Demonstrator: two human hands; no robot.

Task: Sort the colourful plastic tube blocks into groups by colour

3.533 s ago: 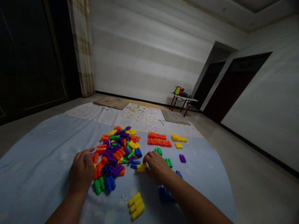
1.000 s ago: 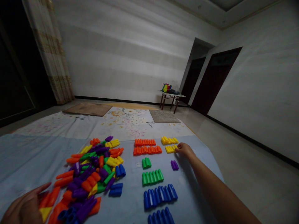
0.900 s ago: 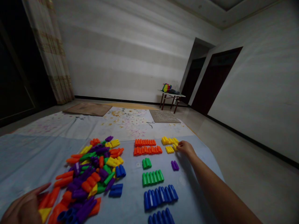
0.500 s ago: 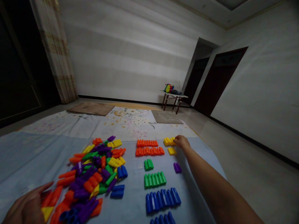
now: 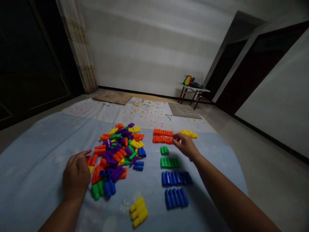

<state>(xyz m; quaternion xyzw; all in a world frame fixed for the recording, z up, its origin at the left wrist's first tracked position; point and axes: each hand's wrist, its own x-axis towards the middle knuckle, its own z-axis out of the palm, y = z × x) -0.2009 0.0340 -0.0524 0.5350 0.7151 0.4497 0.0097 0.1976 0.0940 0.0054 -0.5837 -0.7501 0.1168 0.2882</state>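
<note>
A mixed pile of orange, purple, green, yellow and blue plastic pieces lies on the light blue cloth. At its left edge is my left hand, fingers curled beside orange and yellow pieces; whether it grips them is unclear. My right hand is over the right end of the lower orange row, fingers apart, with nothing visible between them. An upper orange row and a yellow row lie beyond. Nearer are green pieces, a blue row and another blue row.
A yellow group lies near the front of the cloth. Farther back are a brown mat, a patterned mat and a small table with a colourful bag on it.
The view has shifted, showing more of the near cloth. My right hand has moved left from the yellow row toward the orange row. My left hand stays by the pile.
</note>
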